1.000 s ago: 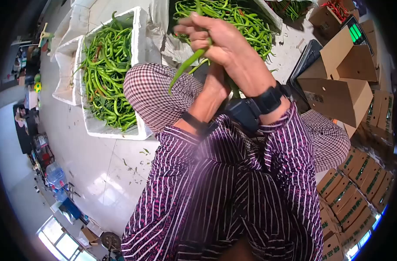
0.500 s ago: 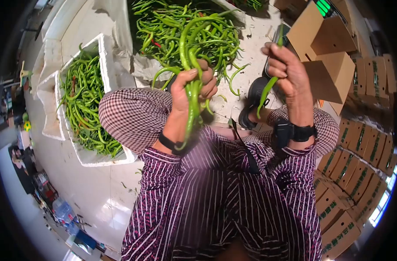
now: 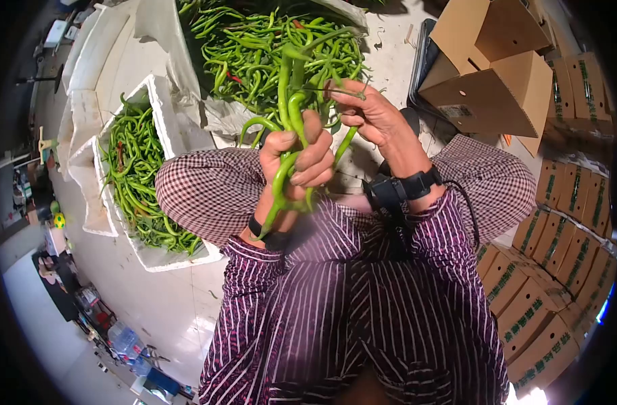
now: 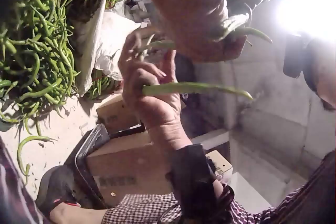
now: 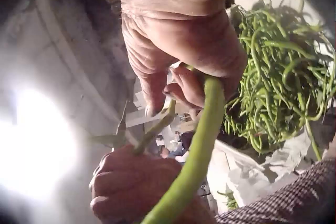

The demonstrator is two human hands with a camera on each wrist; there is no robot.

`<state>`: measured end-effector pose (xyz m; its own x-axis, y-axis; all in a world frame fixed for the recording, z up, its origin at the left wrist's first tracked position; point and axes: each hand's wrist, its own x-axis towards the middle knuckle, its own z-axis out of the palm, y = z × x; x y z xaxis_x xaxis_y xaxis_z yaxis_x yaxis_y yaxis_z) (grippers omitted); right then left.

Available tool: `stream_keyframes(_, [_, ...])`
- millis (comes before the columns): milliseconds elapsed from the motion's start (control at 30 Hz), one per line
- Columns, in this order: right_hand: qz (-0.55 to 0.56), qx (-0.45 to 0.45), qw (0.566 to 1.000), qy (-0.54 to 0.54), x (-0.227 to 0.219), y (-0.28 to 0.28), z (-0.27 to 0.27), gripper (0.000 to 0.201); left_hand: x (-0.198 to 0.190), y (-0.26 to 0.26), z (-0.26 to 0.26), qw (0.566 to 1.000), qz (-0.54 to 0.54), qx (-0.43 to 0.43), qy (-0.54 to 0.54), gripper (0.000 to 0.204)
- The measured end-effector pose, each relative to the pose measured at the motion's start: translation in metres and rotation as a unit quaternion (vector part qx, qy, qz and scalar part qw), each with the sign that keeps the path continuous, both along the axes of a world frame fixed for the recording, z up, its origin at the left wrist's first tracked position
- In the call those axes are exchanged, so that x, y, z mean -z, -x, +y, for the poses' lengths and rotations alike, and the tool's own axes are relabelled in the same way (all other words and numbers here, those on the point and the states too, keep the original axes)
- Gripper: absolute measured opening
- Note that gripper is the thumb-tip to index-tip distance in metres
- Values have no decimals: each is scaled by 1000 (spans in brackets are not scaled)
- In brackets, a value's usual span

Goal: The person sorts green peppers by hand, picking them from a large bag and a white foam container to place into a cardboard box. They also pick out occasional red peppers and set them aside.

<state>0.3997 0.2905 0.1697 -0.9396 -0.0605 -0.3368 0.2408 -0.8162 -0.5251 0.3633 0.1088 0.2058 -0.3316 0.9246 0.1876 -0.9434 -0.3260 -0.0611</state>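
Above the lap: left hand point(image 3: 301, 158) grips a bunch of peppers point(image 3: 288, 115); right hand point(image 3: 366, 111) pinches one pepper point(image 3: 345, 145) beside it.
Peppers look light, bendy, smooth, probably snap if bent hard; hold mid-length, firm not crushing.

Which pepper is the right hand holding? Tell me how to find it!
Start at the big heap of green peppers at the top. Just below it, the left hand grips a bunch. Beside that, the right hand pinches a single pepper, hanging alone.
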Motion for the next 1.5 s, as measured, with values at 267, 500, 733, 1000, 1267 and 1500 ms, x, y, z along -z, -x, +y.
stream_keyframes(267, [21, -5, 1000, 14, -38, -10, 2, 19, -2, 0, 1, 998, 27, -35, 37, 54])
stream_keyframes(500, [5, 129, 992, -13, -41, -31, 31, 12, -2, 2, 12, 963, 65, -105, 239, 52])
stream_keyframes(733, [79, 242, 964, -74, -53, -44, 54, 13, 17, 1, 13, 947, 53, -116, 296, 36])
stream_keyframes(1000, [74, 252, 958, -115, -50, -50, 38, 22, 14, 10, 5, 953, 0, -204, 224, 26])
stream_keyframes(1267, [-28, 264, 898, -352, -66, -47, 19, 19, 2, -16, 21, 859, 140, -113, 480, 31])
stream_keyframes(1500, [-130, 351, 885, -277, -33, -56, 30, 20, 8, -3, 13, 905, 72, -149, 392, 19])
